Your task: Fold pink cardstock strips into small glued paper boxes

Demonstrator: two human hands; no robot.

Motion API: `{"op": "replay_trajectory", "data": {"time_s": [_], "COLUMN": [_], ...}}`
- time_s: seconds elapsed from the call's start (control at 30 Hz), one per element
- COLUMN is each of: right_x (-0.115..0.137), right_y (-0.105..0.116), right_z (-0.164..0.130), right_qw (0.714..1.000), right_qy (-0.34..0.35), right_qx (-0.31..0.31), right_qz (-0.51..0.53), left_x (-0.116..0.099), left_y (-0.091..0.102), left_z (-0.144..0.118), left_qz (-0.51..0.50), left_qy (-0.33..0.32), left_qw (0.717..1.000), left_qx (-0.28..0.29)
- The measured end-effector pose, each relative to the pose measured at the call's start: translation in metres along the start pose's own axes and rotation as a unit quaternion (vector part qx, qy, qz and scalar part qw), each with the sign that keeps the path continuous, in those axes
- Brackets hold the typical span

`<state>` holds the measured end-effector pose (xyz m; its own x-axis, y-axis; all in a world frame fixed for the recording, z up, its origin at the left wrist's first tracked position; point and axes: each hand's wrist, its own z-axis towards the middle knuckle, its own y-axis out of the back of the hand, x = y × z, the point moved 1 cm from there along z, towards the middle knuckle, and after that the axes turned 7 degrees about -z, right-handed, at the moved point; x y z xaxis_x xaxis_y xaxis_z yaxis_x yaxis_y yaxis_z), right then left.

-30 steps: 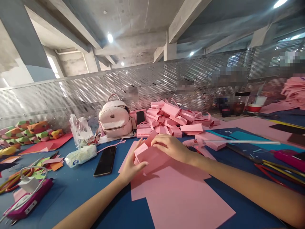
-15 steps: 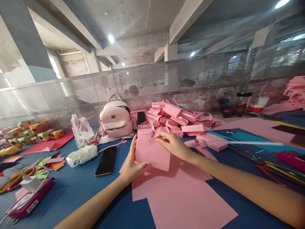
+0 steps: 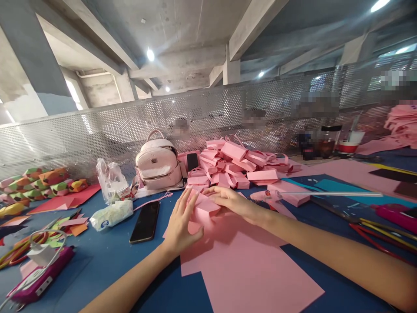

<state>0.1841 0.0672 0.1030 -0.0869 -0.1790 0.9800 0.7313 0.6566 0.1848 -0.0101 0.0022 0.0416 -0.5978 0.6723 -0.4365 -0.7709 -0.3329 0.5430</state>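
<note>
A: How does the left hand (image 3: 180,222) look on your feed?
B: I see it spread wide, thumb well apart from the fingers, along the left side of the folded pink paper (image 3: 207,208).
A: And the right hand (image 3: 233,202)?
B: Its fingers bend at the paper's right side; the underside is hidden from me, so I can't tell whether they grip.
A: Where is the paper?
B: Between both hands, over the pink sheets (image 3: 257,274). I have the black phone (image 3: 145,221) to the left, the pink glue gun (image 3: 270,195) to the right and a heap of pink paper boxes (image 3: 233,152) beyond.
</note>
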Motion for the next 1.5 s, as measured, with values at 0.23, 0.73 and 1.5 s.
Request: {"op": "replay_trajectory", "data": {"time_s": [0.23,0.73,1.5], "right_x": [-0.002,-0.012,-0.024], "right_y": [0.0,0.017,0.021], "right_z": [0.003,0.011,0.021], "right_qw": [0.993,0.924,0.947], "right_qy": [0.08,0.146,0.125], "right_qx": [0.065,-0.051,-0.011], "right_qz": [-0.059,-0.35,-0.297], "left_x": [0.006,0.027,0.038], "left_y": [0.005,0.001,-0.003], "left_z": [0.0,0.001,-0.003], "left_qz": [-0.105,-0.209,-0.243], "left_qy": [0.039,0.193,0.211], "left_qw": [0.993,0.937,0.916], "left_qx": [-0.049,-0.204,-0.239]}}
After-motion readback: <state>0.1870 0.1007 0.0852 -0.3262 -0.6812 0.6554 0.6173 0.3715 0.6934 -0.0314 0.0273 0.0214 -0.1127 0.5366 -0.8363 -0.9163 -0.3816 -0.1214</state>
